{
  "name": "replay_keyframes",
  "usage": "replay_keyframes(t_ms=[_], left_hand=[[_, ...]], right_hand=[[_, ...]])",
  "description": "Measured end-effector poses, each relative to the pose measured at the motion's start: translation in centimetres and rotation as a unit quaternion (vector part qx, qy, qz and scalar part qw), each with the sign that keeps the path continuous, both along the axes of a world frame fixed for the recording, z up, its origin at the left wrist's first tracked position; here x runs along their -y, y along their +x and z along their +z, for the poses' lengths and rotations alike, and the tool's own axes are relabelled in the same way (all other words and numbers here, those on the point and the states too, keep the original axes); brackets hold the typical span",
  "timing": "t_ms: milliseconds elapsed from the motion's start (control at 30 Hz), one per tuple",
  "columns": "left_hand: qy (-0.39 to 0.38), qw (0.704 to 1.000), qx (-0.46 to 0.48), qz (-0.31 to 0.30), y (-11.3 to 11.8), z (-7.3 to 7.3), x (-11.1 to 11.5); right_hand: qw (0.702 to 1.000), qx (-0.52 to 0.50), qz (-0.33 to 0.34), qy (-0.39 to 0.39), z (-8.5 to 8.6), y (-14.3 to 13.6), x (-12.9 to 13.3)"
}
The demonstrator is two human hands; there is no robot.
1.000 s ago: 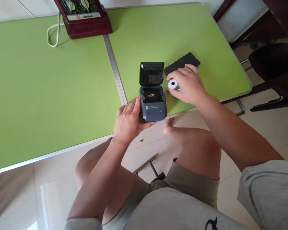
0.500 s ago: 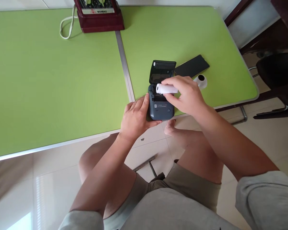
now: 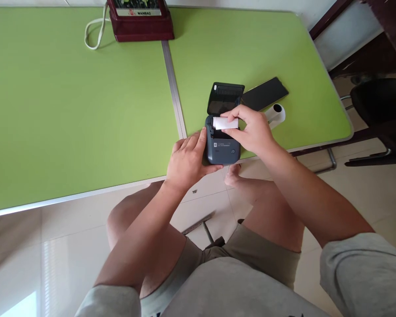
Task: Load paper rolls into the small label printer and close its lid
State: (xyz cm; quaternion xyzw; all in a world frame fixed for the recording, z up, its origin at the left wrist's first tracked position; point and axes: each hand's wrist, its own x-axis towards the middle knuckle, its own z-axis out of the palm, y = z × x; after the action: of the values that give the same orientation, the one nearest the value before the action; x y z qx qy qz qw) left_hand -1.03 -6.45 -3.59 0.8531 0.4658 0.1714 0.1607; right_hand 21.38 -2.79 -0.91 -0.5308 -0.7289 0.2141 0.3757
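Note:
A dark blue-grey printer (image 3: 223, 152) lies at the green table's front edge, its black lid (image 3: 225, 97) raised. My left hand (image 3: 187, 159) grips the printer's left side, with the thumb along its front edge. Between the thumb and fingers of my right hand (image 3: 252, 128) is a white paper roll (image 3: 225, 123), lying level in the mouth of the printer's compartment. The roll's right end is hidden by my fingers.
Behind my right hand lies a black phone (image 3: 266, 93), and beside it a second white roll (image 3: 276, 115). A dark red object (image 3: 143, 27) with a white cord (image 3: 102, 33) stands at the table's back. A black chair (image 3: 383, 105) is at the right.
My right hand has lowered the white roll into the printer's open compartment and turned it so its end hole no longer shows. My left hand keeps its hold. The view has shifted slightly.

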Motion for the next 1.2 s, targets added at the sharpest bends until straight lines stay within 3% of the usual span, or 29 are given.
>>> replay_keyframes(t_ms=[100,267,400,500,633,733,833,1000,1200], left_hand=[[0.002,1.0,-0.002,0.007,0.1,0.0,0.0],[0.016,1.0,0.005,0.011,0.2,0.0,0.3],[0.03,0.999,-0.013,-0.014,0.0,0.3,0.5],[0.032,0.999,-0.024,-0.019,-0.1,0.4,0.5],[0.047,0.998,-0.039,-0.031,-0.1,0.5,0.4],[0.051,0.997,-0.039,-0.033,-0.1,0.4,0.4],[0.052,0.997,-0.04,-0.033,0.0,0.4,0.4],[0.052,0.998,-0.035,-0.032,0.0,0.4,0.4],[0.036,0.998,-0.036,-0.029,0.1,0.6,0.4]], right_hand=[[1.0,0.006,0.007,0.025,0.2,0.0,0.0],[0.989,0.0,0.032,0.143,0.2,-0.3,1.8],[0.987,0.003,0.056,0.15,-0.4,-0.6,4.0],[0.987,-0.02,0.031,0.153,-1.0,0.0,4.3],[0.991,-0.077,-0.057,0.092,-2.0,1.2,1.9],[0.988,-0.152,-0.043,0.004,-2.9,1.5,-0.7],[0.972,-0.233,-0.03,-0.019,-3.3,1.4,-2.0],[0.96,-0.269,-0.077,-0.007,-3.0,1.3,-0.1],[0.982,-0.19,-0.016,-0.019,-3.7,1.1,1.3]])
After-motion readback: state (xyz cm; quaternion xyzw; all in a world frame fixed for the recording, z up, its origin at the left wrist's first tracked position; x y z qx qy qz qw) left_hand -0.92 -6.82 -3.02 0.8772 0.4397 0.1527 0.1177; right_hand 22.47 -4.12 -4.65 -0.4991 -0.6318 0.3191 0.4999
